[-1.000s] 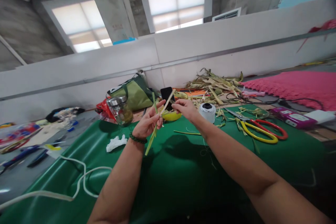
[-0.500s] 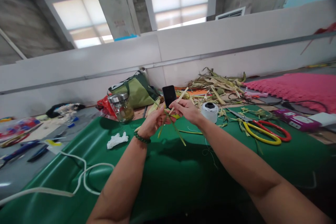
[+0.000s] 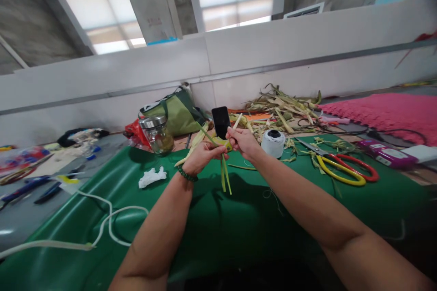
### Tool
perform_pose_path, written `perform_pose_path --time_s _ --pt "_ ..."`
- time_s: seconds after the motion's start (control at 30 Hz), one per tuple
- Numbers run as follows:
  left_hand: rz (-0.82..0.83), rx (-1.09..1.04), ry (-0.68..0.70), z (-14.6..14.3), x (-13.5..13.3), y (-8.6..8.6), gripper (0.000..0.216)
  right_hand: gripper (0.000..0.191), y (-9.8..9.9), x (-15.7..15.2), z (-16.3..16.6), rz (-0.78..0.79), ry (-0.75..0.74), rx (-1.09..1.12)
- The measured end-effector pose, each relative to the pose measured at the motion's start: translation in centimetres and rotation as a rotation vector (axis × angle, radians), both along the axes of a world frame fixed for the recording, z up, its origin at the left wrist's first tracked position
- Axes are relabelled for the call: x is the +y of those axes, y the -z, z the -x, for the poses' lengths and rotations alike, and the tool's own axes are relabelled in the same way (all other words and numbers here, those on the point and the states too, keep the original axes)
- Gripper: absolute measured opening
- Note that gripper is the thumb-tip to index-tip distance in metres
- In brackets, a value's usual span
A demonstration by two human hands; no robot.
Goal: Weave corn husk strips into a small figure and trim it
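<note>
Green corn husk strips (image 3: 224,175) hang down from the fingers of my left hand (image 3: 202,156), which is closed on them; another thin strip sticks up to the left. My right hand (image 3: 244,142) pinches a pale husk strip (image 3: 237,121) whose end points upward, close beside the left fingertips. Where the strips meet is partly hidden by the fingers. Just behind the hands a black phone (image 3: 221,121) stands upright. A spool of white thread (image 3: 273,143) is right of my right hand, and a loose strip (image 3: 241,167) lies on the green cover below it.
Large scissors with red and yellow handles (image 3: 341,169) lie at right. A heap of dried husks (image 3: 283,105) is at the back. A glass jar (image 3: 157,136), a green bag (image 3: 180,116) and a crumpled white tissue (image 3: 152,177) are at left, with a white cable (image 3: 102,232) nearer.
The hands have drawn slightly apart, the right shifting a little rightward. The hanging green strips, splayed before, now hang closer together and nearly straight down.
</note>
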State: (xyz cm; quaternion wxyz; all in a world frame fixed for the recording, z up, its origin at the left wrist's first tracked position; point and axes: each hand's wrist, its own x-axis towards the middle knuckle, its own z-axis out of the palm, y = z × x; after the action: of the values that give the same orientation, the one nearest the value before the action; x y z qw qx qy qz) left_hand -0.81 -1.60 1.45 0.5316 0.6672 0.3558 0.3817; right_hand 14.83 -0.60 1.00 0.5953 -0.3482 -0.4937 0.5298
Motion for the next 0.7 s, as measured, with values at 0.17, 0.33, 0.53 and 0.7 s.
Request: perform_pose_path --time_s 0.17,0.33,0.53,0.7 --pt "0.072 -0.069 -0.111 0.1 0.4 0.0 0.039 0.047 -0.8 0.5 -1.6 -0.047 0.142 -0.249" --pt "0.151 -0.216 -0.134 0.2 0.2 -0.5 0.05 0.054 -1.2 -0.6 -2.3 -0.212 0.002 -0.705" --pt "0.05 -0.27 -0.138 0.3 0.4 -0.2 0.04 0.023 -0.4 -1.1 -1.0 -0.291 -0.096 -0.845" --pt "-0.002 -0.17 -0.21 0.6 0.6 -0.4 0.027 0.013 -0.5 -0.8 -1.1 -0.229 -0.149 -0.781"
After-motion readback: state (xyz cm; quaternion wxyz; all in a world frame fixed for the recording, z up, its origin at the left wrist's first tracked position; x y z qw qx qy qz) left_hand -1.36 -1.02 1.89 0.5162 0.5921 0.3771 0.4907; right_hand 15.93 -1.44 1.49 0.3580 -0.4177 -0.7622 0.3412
